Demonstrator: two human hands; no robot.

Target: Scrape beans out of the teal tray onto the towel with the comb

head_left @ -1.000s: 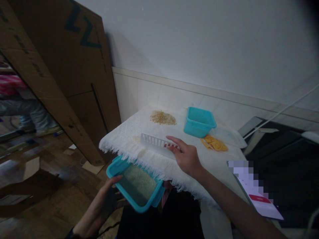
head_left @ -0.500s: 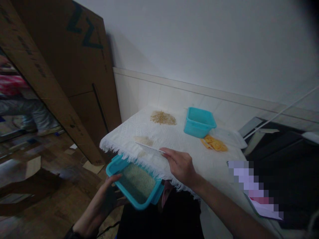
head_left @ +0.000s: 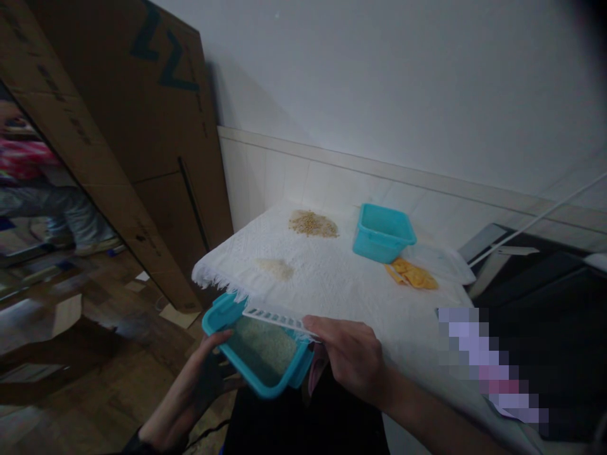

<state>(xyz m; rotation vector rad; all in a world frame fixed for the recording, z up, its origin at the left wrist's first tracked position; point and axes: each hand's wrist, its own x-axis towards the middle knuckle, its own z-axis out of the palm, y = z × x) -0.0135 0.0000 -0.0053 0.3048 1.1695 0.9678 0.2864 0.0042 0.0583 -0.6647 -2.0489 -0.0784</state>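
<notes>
My left hand (head_left: pixel 208 363) grips the left rim of a teal plastic container (head_left: pixel 258 382), which is tilted below the table's front edge. Pale grains that look like rice (head_left: pixel 265 341) lie inside it. Between the fingers and thumb of my right hand (head_left: pixel 351 357) is a flat white slotted plastic strip (head_left: pixel 272 318), held over the container's far rim by the cloth's fringe. On the white cloth (head_left: pixel 332 278) a small patch of the pale grains (head_left: pixel 275 268) lies behind the strip. Farther back is a pile of larger tan grains or beans (head_left: pixel 313 224).
A second teal container (head_left: pixel 383 234) stands at the back of the table, beside an orange cloth (head_left: pixel 412 275) and a clear lid (head_left: pixel 441 262). Tall cardboard (head_left: pixel 142 139) rises at the left. Black items (head_left: pixel 545 291) are at the right. Another person's legs (head_left: pixel 61 208) show far left.
My right hand has drawn the white strip toward me, from the cloth to above the container's far edge. Fewer pale grains lie near the fringe. My left hand and its container stay nearly still.
</notes>
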